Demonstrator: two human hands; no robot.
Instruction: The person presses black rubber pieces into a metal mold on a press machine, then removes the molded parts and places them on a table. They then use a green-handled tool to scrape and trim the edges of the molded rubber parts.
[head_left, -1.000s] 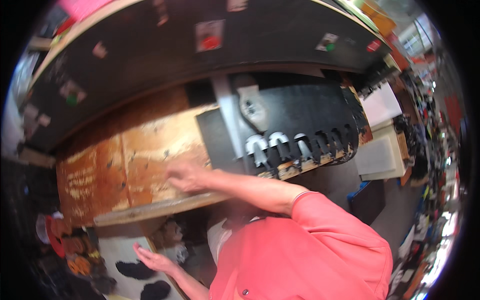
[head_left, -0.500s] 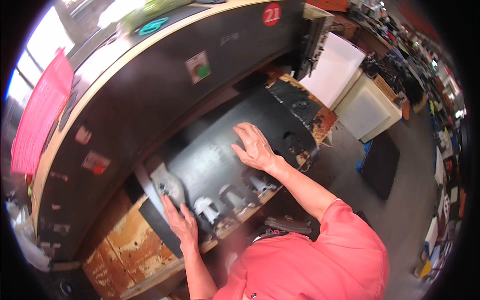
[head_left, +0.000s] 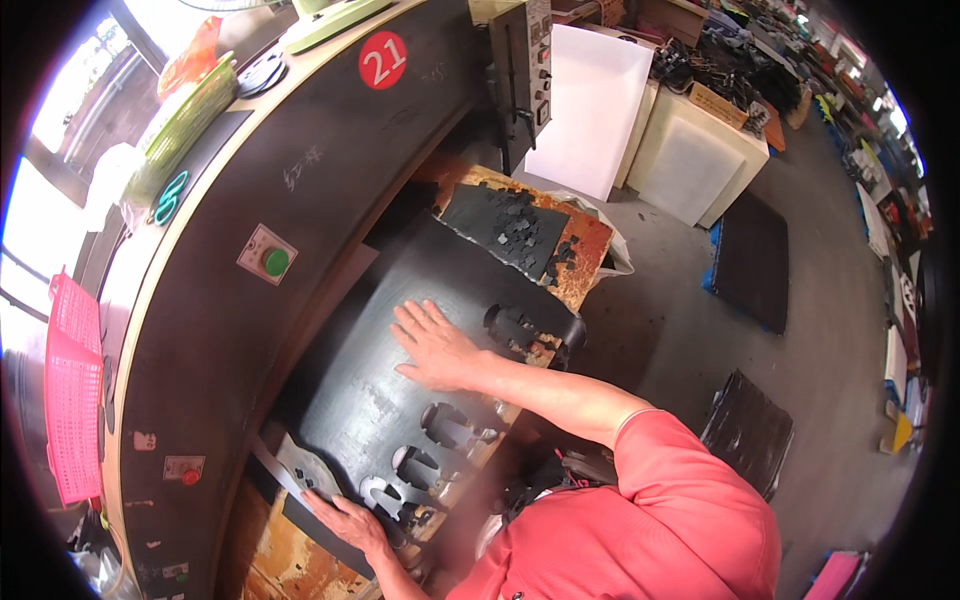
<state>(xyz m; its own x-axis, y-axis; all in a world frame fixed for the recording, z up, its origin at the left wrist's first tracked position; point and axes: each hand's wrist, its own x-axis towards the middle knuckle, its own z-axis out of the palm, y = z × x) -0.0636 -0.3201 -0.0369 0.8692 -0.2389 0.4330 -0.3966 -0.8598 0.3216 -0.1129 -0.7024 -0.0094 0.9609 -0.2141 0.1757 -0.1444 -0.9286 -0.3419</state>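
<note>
A black sheet point(head_left: 345, 350) lies across the work surface, with several cut-out holes along its near edge. My right hand point(head_left: 438, 350) rests on the middle of it, palm down, fingers stretched out. At the sheet's left end, a flat grey shaped piece point(head_left: 312, 468), which looks like a cutting die, lies beside a pale straight bar point(head_left: 280, 472). My left hand point(head_left: 348, 522) reaches to the near end of both, fingers extended and touching there; its underside is hidden.
A dark machine beam point(head_left: 200, 340) with a green button point(head_left: 276, 262) and a red button point(head_left: 190, 477) spans the far side. Black scraps point(head_left: 520, 225) lie beyond the sheet's right end. A pink basket point(head_left: 74, 390) stands far left; a dark slab point(head_left: 750, 262) lies on the floor at right.
The view has turned, so the bench appears shifted left and lower. My right hand's fingers are spread flatter on the sheet. My left hand stays by the grey piece.
</note>
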